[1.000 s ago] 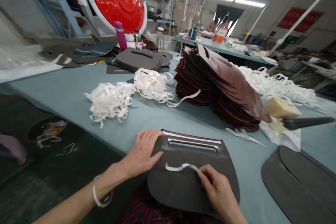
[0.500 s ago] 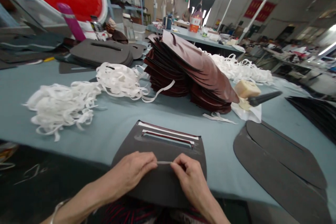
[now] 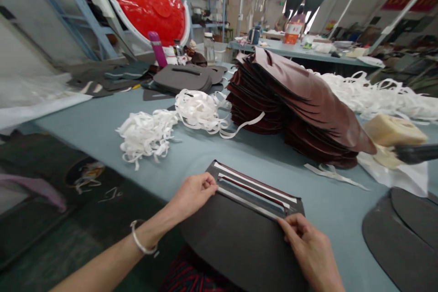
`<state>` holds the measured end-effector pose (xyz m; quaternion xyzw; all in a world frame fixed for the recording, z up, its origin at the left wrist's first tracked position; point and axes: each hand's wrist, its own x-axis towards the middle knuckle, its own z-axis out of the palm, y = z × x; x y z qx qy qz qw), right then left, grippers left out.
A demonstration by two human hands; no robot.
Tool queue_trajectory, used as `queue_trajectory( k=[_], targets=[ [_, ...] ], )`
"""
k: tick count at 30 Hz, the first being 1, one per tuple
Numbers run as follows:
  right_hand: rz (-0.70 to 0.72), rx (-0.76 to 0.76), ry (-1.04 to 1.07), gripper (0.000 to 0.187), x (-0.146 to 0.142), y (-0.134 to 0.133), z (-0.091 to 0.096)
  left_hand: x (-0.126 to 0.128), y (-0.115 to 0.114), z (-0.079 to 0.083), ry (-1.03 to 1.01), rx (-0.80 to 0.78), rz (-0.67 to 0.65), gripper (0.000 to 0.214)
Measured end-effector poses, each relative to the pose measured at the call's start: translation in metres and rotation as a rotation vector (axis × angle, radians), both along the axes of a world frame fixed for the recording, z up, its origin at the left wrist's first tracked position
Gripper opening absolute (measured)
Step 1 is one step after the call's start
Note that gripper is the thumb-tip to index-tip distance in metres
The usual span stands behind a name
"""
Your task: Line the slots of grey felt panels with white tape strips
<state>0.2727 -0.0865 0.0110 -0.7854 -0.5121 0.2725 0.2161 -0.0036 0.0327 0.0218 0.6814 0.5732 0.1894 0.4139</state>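
A dark grey panel [image 3: 239, 242] with a slot near its top edge lies at the near edge of the blue-grey table [image 3: 102, 123]. White tape strips [image 3: 256, 182] run along the slot. My left hand [image 3: 191, 194] pinches the left end of a thin white strip [image 3: 249, 203] stretched along the slot's lower edge. Over at the panel's right side, my right hand [image 3: 308, 246] pinches the strip's other end. Both hands rest on the panel.
Heaps of loose white tape [image 3: 164, 127] lie behind the panel, with more [image 3: 376, 96] at the far right. A tall stack of brown leather pieces [image 3: 294, 109] stands mid-table. Dark panels [image 3: 404, 237] lie at right, a beige block [image 3: 393, 130] and a dark tool [image 3: 415, 153] nearby.
My hands have spread apart from the panel's middle to its two sides, drawing the white strip out straight along the slot. The camera view has swung left.
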Motion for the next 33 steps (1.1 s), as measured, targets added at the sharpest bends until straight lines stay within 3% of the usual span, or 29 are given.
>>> queue_trajectory(
  k=[9, 27, 30, 33],
  targets=[
    [-0.036, 0.013, 0.068, 0.038, 0.009, 0.005, -0.010, 0.004, 0.016, -0.003, 0.119, -0.011, 0.048, 0.021],
    [-0.121, -0.013, 0.093, 0.036, 0.009, 0.009, -0.015, 0.008, 0.020, -0.004, 0.200, -0.059, 0.054, 0.018],
    [-0.133, -0.009, 0.114, 0.033, 0.010, 0.011, -0.009, 0.010, 0.016, -0.004, 0.278, 0.030, 0.027, 0.016],
    [-0.138, -0.021, 0.258, 0.029, 0.010, 0.013, -0.002, 0.015, 0.006, -0.010, 0.347, 0.276, 0.009, 0.010]
  ],
)
